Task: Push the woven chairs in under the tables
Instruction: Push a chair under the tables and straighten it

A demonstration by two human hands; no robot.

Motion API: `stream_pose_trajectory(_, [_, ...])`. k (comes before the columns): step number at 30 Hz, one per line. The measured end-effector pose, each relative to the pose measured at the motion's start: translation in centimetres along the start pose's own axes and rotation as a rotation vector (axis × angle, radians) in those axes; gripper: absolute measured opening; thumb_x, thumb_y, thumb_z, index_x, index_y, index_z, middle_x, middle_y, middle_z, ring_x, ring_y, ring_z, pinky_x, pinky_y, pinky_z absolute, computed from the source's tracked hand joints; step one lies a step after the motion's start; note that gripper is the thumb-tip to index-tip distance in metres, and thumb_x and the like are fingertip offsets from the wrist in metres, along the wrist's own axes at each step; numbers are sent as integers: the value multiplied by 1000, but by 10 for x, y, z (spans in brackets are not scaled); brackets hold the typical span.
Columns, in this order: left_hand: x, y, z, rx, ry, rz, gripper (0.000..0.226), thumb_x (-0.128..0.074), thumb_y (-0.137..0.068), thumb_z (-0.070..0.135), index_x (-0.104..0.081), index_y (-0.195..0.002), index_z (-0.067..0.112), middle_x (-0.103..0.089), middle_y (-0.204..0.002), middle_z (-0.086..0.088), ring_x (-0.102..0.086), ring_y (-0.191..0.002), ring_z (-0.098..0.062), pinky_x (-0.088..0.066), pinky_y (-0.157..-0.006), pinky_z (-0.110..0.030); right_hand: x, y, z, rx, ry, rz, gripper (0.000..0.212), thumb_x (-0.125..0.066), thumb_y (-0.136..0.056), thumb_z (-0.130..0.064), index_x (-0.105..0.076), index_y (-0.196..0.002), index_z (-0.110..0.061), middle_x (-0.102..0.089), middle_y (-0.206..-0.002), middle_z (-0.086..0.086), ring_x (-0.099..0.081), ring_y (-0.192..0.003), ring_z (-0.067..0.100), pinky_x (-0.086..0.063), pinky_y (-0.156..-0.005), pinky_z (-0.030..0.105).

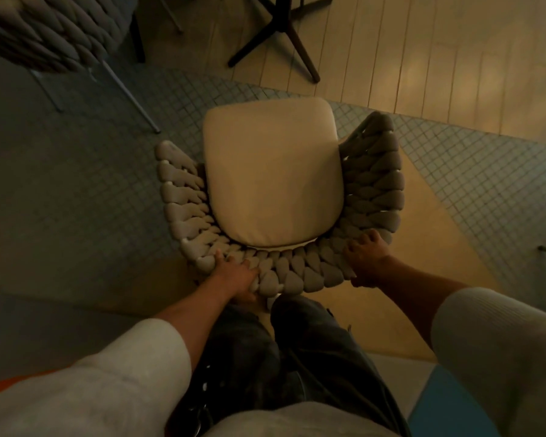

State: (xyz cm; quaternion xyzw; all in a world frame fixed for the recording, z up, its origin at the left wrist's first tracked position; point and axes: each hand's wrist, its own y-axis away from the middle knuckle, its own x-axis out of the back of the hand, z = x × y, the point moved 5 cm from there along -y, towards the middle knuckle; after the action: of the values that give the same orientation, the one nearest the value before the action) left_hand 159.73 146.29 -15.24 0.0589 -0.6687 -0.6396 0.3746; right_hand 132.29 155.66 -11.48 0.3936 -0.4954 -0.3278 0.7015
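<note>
A woven chair [372, 190] with a thick braided grey back and a cream seat cushion [271, 175] stands directly below me on the tiled floor. My left hand [238, 279] grips the left part of the curved back rim. On the right part of that rim my right hand [368, 260] is closed, fingers over the braid. The chair's open front faces away from me, toward a dark cross-shaped table base [284, 33] at the top. The table's top is out of view.
A second woven chair [44, 36] with thin metal legs stands at the top left. Grey small-tiled floor [76, 184] meets pale wood planks [423, 58] beyond the chair. My legs in dark trousers [297, 357] are right behind the chair back.
</note>
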Motion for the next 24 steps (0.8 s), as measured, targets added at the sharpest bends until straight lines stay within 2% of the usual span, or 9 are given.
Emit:
stream_pose_trajectory(4, [-4,3,-1,-20,5,49,79,-54,-92,62,-24,-158,31,-24,-167,-7,-25,-149,-44,-9,-117,-72,6,-3,-8,-18,56,-33,78,-67,-85,-62,-40,-150,-30,-44,-148,5,-43,-135,36,-27,-116,57])
stream_pose_trajectory(8, [-2,9,-11,-3,25,87,77,-52,-94,59,-22,-159,31,-23,-167,-7,-21,-150,-44,-12,-120,-66,11,0,-14,-1,56,-6,85,-64,-89,-61,-28,-158,-28,-33,-159,8,-35,-142,39,-19,-119,62])
stream_pose_trajectory(18, [26,16,-64,39,37,151,68,-53,-96,47,-25,-158,36,-27,-166,6,-22,-151,-38,-20,-117,-58,59,-21,-18,26,-23,88,78,-61,-93,-56,-29,-157,-26,-38,-158,8,-39,-141,36,-17,-120,62])
stream_pose_trajectory(24, [48,17,-102,84,24,186,68,-53,-96,44,-26,-158,39,-30,-166,7,-22,-153,-33,-23,-117,-52,90,-44,-14,41,-31,139,76,-61,-93,-55,-29,-156,-27,-36,-159,7,-39,-142,36,-17,-120,61])
